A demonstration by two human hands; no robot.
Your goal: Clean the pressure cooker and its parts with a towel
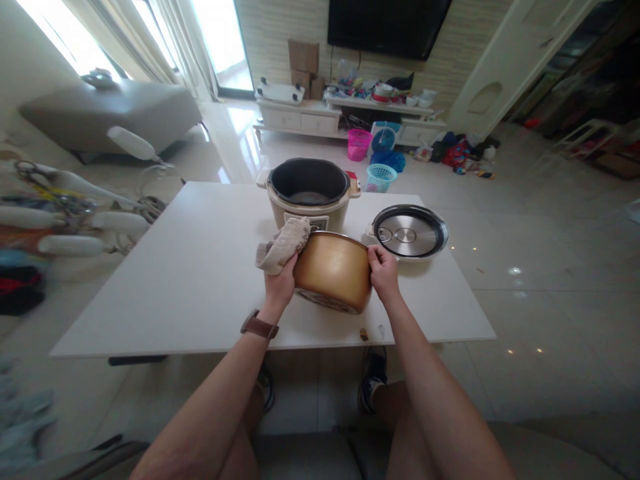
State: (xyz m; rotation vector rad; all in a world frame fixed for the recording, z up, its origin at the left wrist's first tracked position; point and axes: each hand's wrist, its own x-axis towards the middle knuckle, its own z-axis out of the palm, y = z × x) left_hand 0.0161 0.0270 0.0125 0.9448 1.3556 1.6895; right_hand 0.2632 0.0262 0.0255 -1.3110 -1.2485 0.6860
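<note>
A gold-coloured inner pot (334, 270) is tilted on its side on the white table (200, 280), its base facing me. My left hand (280, 285) presses a beige cloth (283, 245) against the pot's left side, fingers closed on the cloth. My right hand (384, 272) grips the pot's right rim. Just behind the pot stands the cream cooker body (309, 193), open and dark inside. Its round lid (410, 232) lies inner side up to the right.
Small crumbs (364, 333) lie near the table's front edge. A drying rack with clothes (65, 213) stands at the left. Pink and blue baskets (370, 160) sit on the floor beyond the table, in front of a low TV cabinet (345, 113).
</note>
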